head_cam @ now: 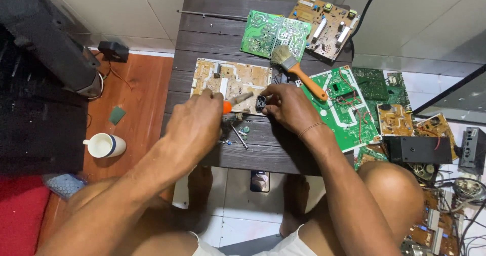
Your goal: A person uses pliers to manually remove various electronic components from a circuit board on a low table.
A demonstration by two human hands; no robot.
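1. Nearest the camera, the left hand (195,127) is closed around an orange-handled tool (234,103), tip pointing right.
2. The right hand (288,107) pinches a small black component (261,102) just beside that tip, at the near edge of the beige circuit board (230,79).
3. Judged: the tool is working on the component; next calls for steady, fine tip placement.
4. Farther right on the dark table (202,38) lies a brush (296,70).

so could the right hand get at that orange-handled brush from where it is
Probably yes. The right hand is busy holding a small black part, but the brush lies in the open on the table just beyond it, its orange handle pointing toward the hand with nothing lying over it. It would likely need to put the part down first.
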